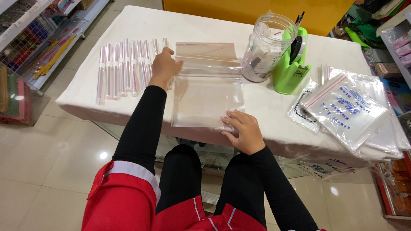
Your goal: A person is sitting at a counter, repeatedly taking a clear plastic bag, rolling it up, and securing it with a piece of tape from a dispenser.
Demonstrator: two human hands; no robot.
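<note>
Right now the person leans over a white-covered worktop (141,25), both hands down on a clear plastic bag (208,92) that lies flat near the front edge. The left hand (165,66) rests at the bag's upper left edge, fingers curled loosely and touching the plastic; it is not gripping anything that I can make out. The right hand (242,130) presses on the bag's lower right corner, fingers spread flat, pinning it to the cloth.

Just to the left of the left hand lies a row of slim clear tubes (124,68), set side by side and running away from the person. Behind the bag, to the right, stands a clear plastic jar (267,47) with paper slips inside, touching or very nearly touching a green tape dispenser (293,68) beside it. Further right, well apart from the hands, a loose stack of clear printed bags (349,109) with blue markings lies over the worktop's corner.
</note>
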